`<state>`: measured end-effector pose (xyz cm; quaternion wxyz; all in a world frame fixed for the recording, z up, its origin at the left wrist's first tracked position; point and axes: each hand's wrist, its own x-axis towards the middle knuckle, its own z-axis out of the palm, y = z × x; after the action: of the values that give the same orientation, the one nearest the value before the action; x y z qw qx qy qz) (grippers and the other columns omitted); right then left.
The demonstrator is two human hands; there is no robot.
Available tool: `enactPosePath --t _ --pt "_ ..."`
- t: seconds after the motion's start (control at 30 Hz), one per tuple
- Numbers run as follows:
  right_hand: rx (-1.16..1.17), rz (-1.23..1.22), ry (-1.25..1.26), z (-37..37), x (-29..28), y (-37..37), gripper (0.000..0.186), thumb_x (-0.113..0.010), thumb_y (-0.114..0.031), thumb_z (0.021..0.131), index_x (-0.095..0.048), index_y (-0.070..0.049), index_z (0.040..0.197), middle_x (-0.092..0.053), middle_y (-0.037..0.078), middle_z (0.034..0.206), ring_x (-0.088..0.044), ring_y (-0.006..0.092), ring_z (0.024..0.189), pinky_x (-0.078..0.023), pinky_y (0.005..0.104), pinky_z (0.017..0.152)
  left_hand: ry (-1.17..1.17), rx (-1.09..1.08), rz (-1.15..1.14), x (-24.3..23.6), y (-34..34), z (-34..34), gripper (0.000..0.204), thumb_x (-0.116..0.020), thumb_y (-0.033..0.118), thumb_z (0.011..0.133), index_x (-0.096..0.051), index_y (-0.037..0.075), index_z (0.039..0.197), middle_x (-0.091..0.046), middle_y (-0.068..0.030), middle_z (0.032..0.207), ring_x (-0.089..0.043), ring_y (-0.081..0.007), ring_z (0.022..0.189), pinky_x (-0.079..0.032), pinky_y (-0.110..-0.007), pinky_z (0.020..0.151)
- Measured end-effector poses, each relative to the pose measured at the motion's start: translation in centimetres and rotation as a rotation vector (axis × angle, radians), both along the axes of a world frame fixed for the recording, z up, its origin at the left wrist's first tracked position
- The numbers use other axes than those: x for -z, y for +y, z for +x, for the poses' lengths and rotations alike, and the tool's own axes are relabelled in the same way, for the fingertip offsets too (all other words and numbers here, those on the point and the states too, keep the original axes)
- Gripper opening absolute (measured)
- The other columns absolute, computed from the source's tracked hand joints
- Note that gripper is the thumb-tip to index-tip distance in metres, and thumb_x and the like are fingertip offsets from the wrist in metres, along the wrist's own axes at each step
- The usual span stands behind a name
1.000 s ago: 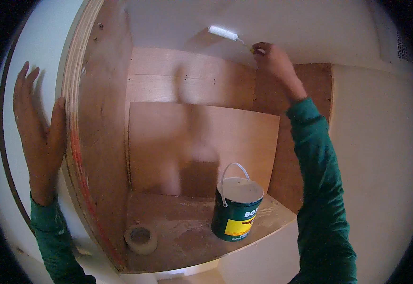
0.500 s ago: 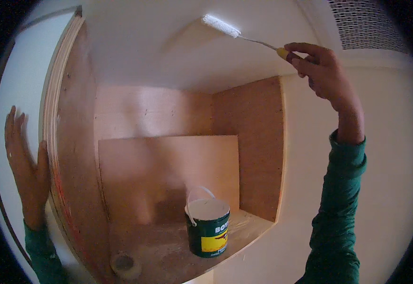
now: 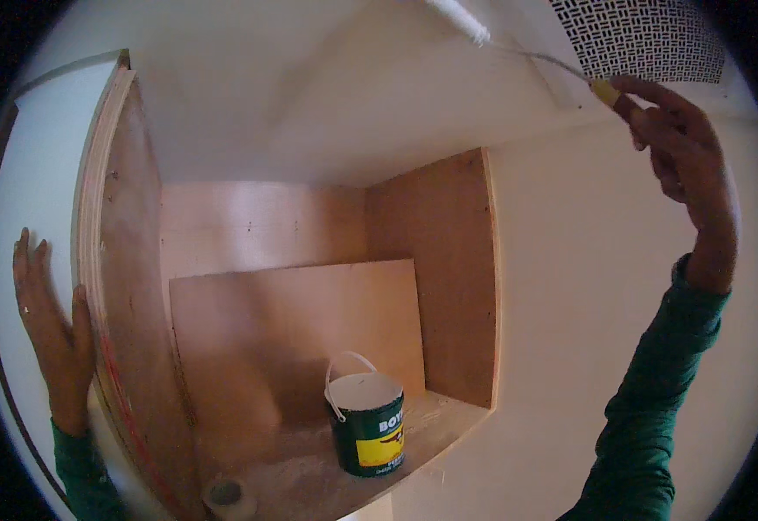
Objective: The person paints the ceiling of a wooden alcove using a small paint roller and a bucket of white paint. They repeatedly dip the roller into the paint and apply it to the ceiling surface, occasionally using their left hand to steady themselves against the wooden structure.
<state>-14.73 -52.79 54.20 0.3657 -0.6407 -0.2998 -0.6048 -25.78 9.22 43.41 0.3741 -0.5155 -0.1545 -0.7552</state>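
My right hand (image 3: pixel 687 143) is raised high at the upper right, gripping the yellow handle of a small paint roller (image 3: pixel 461 16). Its white roller head rests against the white ceiling (image 3: pixel 327 95) at the top of the view. My left hand (image 3: pixel 49 326) lies flat, fingers spread, on the white wall beside the plywood edge (image 3: pixel 92 260) of a wooden niche. Inside the niche a green and yellow paint bucket (image 3: pixel 368 425) with a white handle stands on the plywood shelf (image 3: pixel 309 478).
A roll of tape (image 3: pixel 225 495) lies on the shelf near the front left. A loose plywood sheet (image 3: pixel 301 330) leans against the niche's back. A perforated vent grille (image 3: pixel 648 39) sits in the ceiling at upper right. A white wall (image 3: pixel 570 330) is right of the niche.
The view has tilted upward, showing more ceiling. My right hand and roller moved right and up along the ceiling. My left hand stays on the wall.
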Motion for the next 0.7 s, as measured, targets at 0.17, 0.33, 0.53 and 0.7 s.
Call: enactPosePath --t 0.17,0.33,0.53,0.7 --pt "0.095 0.002 -0.052 0.0 1.2 -1.0 0.044 -0.065 -0.029 0.097 -0.065 -0.014 0.138 -0.055 -0.007 0.078 -0.034 -0.0028 0.047 -0.022 0.0172 0.037 0.016 0.064 0.037 -0.4 0.3 1.0 0.055 -0.050 0.031 0.105 -0.042 0.003 0.152 -0.033 -0.0199 0.164 -0.029 -0.0390 0.153 -0.024 -0.053 0.124" --pt "0.176 0.031 0.051 2.3 4.1 -0.4 0.044 -0.065 -0.028 0.097 -0.065 -0.013 0.139 -0.057 -0.007 0.081 -0.034 -0.0024 0.049 -0.023 0.0170 0.041 0.025 -0.009 0.034 -0.5 0.2 1.4 0.053 -0.049 0.027 0.107 -0.041 0.005 0.154 -0.033 -0.0180 0.164 -0.029 -0.0374 0.153 -0.024 -0.052 0.124" --pt "0.016 0.060 0.303 8.9 11.4 0.2 0.037 -0.065 -0.013 0.099 -0.065 -0.005 0.135 -0.070 0.004 0.111 -0.059 0.0053 0.080 -0.048 0.0208 0.071 0.046 -0.066 -0.093 0.3 1.3 0.4 0.054 -0.052 0.023 0.106 -0.039 0.006 0.155 -0.033 -0.0173 0.164 -0.030 -0.0368 0.153 -0.024 -0.051 0.124" --pt "-0.373 0.272 0.564 14.9 21.8 -0.1 0.037 -0.070 -0.005 0.095 -0.064 -0.001 0.132 -0.071 0.007 0.115 -0.063 0.0101 0.098 -0.053 0.0264 0.087 0.050 0.220 -0.118 0.0 0.3 1.9 0.058 -0.057 0.017 0.104 -0.034 0.006 0.157 -0.031 -0.0168 0.165 -0.028 -0.0357 0.153 -0.022 -0.052 0.126"
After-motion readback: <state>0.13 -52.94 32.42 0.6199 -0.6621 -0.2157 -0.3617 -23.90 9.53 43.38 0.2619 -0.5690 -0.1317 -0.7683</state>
